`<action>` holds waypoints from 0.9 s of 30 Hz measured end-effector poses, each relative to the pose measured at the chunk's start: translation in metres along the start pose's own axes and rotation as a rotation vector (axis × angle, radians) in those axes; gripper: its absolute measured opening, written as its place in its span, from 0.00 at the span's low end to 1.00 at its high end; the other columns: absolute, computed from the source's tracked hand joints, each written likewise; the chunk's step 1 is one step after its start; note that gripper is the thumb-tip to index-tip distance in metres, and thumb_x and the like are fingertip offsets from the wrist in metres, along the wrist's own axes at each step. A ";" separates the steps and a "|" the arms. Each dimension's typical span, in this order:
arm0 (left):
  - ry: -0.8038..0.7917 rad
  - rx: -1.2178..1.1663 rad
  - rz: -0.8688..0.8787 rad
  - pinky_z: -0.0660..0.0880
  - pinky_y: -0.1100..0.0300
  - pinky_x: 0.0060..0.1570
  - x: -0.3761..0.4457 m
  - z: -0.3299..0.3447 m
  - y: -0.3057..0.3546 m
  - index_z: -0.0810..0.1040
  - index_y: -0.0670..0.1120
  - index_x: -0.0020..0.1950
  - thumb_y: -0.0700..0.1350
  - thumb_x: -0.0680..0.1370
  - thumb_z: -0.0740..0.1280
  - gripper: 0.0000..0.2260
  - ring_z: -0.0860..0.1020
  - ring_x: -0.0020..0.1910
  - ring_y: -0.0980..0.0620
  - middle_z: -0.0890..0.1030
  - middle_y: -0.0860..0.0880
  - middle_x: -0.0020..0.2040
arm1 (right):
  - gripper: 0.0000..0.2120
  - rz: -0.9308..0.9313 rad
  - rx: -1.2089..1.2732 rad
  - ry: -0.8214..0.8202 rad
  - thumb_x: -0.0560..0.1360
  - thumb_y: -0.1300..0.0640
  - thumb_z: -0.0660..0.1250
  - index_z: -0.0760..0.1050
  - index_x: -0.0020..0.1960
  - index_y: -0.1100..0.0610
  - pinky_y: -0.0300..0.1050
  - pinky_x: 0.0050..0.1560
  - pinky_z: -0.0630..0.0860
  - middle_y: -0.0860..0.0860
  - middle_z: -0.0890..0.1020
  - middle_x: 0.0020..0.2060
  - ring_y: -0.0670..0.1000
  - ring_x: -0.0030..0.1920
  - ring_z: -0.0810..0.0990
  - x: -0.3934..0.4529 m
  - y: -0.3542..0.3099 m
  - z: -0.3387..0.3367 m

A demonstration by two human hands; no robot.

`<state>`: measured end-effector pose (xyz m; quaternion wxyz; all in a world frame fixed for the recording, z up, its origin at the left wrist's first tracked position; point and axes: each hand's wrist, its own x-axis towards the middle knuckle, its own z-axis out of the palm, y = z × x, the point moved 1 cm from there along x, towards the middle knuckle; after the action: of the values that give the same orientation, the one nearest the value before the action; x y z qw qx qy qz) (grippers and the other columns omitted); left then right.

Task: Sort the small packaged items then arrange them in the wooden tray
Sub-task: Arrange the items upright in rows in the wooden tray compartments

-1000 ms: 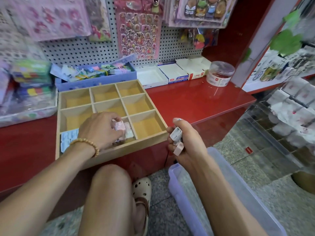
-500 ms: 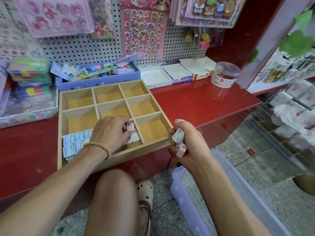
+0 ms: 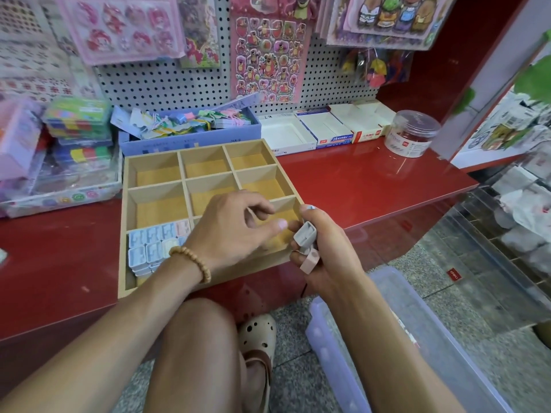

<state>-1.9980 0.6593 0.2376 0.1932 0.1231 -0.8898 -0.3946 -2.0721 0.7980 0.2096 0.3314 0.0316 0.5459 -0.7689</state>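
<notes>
- Since the earlier frame my left hand (image 3: 235, 231) had lifted out of the near middle compartment of the wooden tray (image 3: 155, 158) and crossed to the right, toward my right hand (image 3: 325, 251), at centre frame.
- My left hand held nothing; thumb and forefinger were parted, reaching for the small packaged items (image 3: 305, 238) that my right hand clutched, a grey one above a pink one.
- My right hand's fingers were curled round those packets, just beside the tray's near right corner.
- Blue and pink packets (image 3: 152, 242) already lay in rows in the tray's lower left compartment, left of centre; the other compartments I could see were bare.
- I judged the step to be handing over the next packet for sorting.
- Next I would need to pinch one packet free without loosening the other, then set it with its own colour.
</notes>
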 end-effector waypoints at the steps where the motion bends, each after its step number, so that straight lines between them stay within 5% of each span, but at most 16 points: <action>1: -0.032 -0.038 0.025 0.74 0.63 0.37 -0.002 0.002 0.007 0.84 0.51 0.43 0.51 0.70 0.77 0.07 0.75 0.31 0.57 0.80 0.56 0.38 | 0.02 0.000 0.010 -0.028 0.79 0.57 0.65 0.74 0.50 0.55 0.40 0.23 0.66 0.51 0.74 0.33 0.48 0.27 0.70 0.000 0.001 0.003; 10: -0.112 -0.059 0.058 0.75 0.50 0.39 -0.006 -0.006 0.017 0.85 0.52 0.40 0.49 0.65 0.80 0.07 0.76 0.32 0.52 0.79 0.57 0.35 | 0.02 -0.001 0.157 -0.151 0.79 0.63 0.63 0.73 0.52 0.59 0.42 0.31 0.77 0.55 0.78 0.35 0.50 0.32 0.81 -0.002 0.002 0.030; 14: -0.107 -0.043 0.085 0.76 0.55 0.38 -0.008 -0.014 0.015 0.85 0.52 0.40 0.45 0.66 0.77 0.05 0.77 0.32 0.53 0.81 0.53 0.36 | 0.02 0.007 0.114 -0.127 0.79 0.62 0.64 0.74 0.51 0.58 0.46 0.36 0.74 0.55 0.79 0.35 0.52 0.32 0.79 0.000 0.006 0.036; 17: -0.087 -0.012 0.081 0.71 0.67 0.33 -0.007 -0.025 0.009 0.85 0.51 0.41 0.42 0.67 0.77 0.07 0.76 0.31 0.55 0.81 0.54 0.36 | 0.02 0.014 0.022 -0.081 0.78 0.60 0.65 0.75 0.50 0.58 0.41 0.29 0.72 0.54 0.78 0.35 0.51 0.30 0.76 0.000 0.007 0.033; 22: -0.198 0.500 0.047 0.72 0.61 0.44 0.003 -0.053 -0.024 0.83 0.52 0.54 0.48 0.70 0.73 0.12 0.73 0.37 0.58 0.78 0.58 0.41 | 0.04 0.010 -0.020 -0.031 0.80 0.57 0.64 0.74 0.53 0.56 0.39 0.26 0.63 0.53 0.77 0.37 0.48 0.27 0.69 0.000 0.005 0.020; 27: -0.357 0.743 0.097 0.65 0.62 0.40 0.013 -0.046 -0.039 0.79 0.56 0.60 0.48 0.76 0.67 0.13 0.69 0.43 0.56 0.72 0.58 0.47 | 0.04 0.014 -0.016 -0.016 0.80 0.56 0.65 0.74 0.54 0.56 0.40 0.26 0.63 0.52 0.77 0.36 0.48 0.27 0.69 0.000 0.006 0.013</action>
<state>-1.9870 0.5982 0.2395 -0.0033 0.0723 -0.9960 -0.0523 -2.0654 0.7858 0.2100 0.3414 0.0265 0.5491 -0.7624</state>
